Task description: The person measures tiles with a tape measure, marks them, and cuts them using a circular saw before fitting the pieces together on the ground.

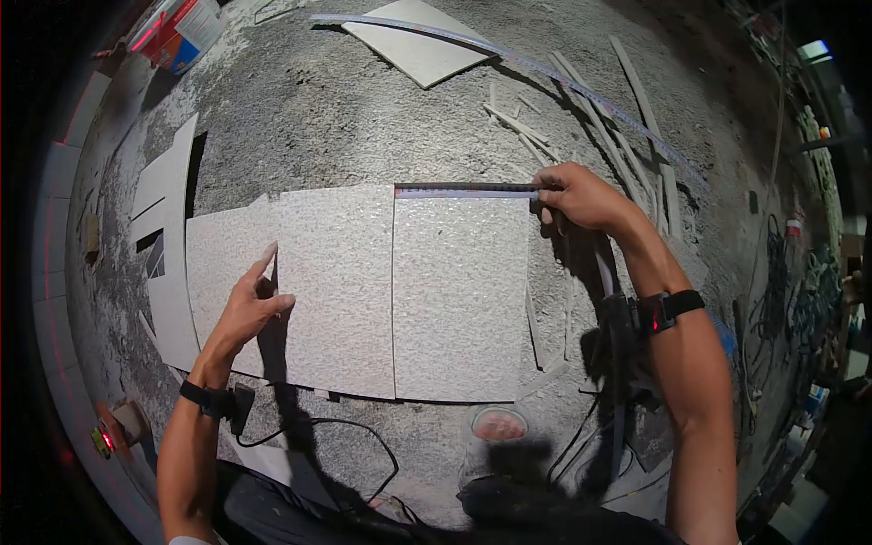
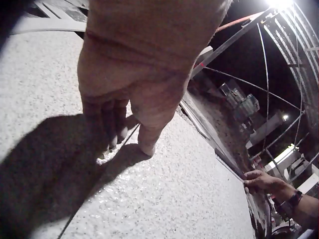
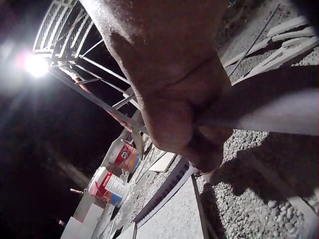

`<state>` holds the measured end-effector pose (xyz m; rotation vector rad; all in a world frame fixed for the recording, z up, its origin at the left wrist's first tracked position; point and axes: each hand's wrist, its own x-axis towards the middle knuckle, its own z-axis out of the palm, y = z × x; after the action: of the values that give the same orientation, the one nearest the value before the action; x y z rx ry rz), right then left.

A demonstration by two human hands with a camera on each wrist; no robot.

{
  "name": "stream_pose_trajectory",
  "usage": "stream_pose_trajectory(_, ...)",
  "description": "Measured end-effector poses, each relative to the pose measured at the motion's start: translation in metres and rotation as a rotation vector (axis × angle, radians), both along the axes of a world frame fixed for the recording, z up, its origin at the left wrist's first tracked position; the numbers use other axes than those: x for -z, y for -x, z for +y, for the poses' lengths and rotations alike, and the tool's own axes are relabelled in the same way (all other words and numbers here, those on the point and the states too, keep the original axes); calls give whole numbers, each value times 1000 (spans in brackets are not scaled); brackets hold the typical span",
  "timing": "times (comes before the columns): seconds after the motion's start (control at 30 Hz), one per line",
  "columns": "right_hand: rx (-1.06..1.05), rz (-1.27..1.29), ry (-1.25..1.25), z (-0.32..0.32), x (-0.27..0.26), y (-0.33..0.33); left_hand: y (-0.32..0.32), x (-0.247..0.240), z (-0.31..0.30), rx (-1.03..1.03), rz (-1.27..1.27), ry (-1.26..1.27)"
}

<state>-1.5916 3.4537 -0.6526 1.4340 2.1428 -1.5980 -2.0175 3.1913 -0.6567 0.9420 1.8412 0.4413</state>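
Speckled whitish tiles lie edge to edge: a right tile, a middle tile and a left tile. Along the far edge of the right tile stretches a marked measuring tape. My right hand pinches this tape at the tile's far right corner, and a loose length of tape trails from the hand in the right wrist view. Over the seam of the left and middle tiles is my left hand, index finger and thumb extended and spread. Its fingertips are right at the tile surface.
Another long marked strip crosses the rough ground beyond, over a loose tile. Narrow offcuts lie at right, cut pieces at left. A bucket stands far left; a cable loops near my foot.
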Motion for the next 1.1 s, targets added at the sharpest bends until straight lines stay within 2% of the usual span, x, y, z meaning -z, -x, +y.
stream_pose_trajectory(0.2, -23, -16, -15, -2, -2, 0, -4, -4, 0, -33, -14, -4)
stream_pose_trajectory(0.4, -39, -10, -43, -3, -2, 0, -2, -2, 3, -3, 29, 0)
stream_pose_trajectory(0.47, -26, -7, -28, -4, -3, 0, -8, -3, 10, -51, 90, -21)
stream_pose_trajectory(0.93, -47, -59, -97, -6, -3, 1, -3, 7, 10, -84, 44, -25)
stream_pose_trajectory(1.1, -5, -21, -40, -6, 1, 0, -7, 3, 11, -105, 51, -24)
